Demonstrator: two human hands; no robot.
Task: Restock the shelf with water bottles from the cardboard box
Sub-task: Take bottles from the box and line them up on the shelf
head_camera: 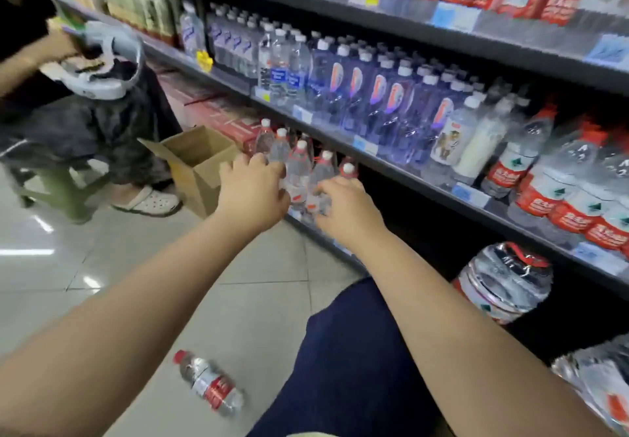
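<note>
1. Status, my read: late stage. The shelf (425, 184) already had a batch on its bottom tier, and the box (200, 167) showed no stock inside, though its bottom was not fully in view. At least one piece was left to place.
2. Shelf: one unit, running from 11 to 4 o'clock, with the upper tiers packed. The bottom tier at 3 o'clock of the hands was too dark to read.
3. Box: one, flaps open, on the floor (102, 266) at 10 o'clock of the hands, just beside the shelf foot.
4. Bottles (299, 171): five white caps counted, upright in a tight group at the bottom tier's front edge, 12 o'clock of the hands. Any behind them were hidden.
5. Left hand (253, 191): sat on the group's 9 o'clock side, fingers curled against the outer bottles. Fingertips were hidden and blurred, so wrap depth was unclear.
6. Right hand (343, 208): sat on the 3 o'clock side, fingers curled onto the nearest bottles. The two hands bracketed the group.
7. Loose bottle (209, 387): one, on its side on the floor at 6 o'clock, well apart from the shelf, with neither hand on it.
</note>
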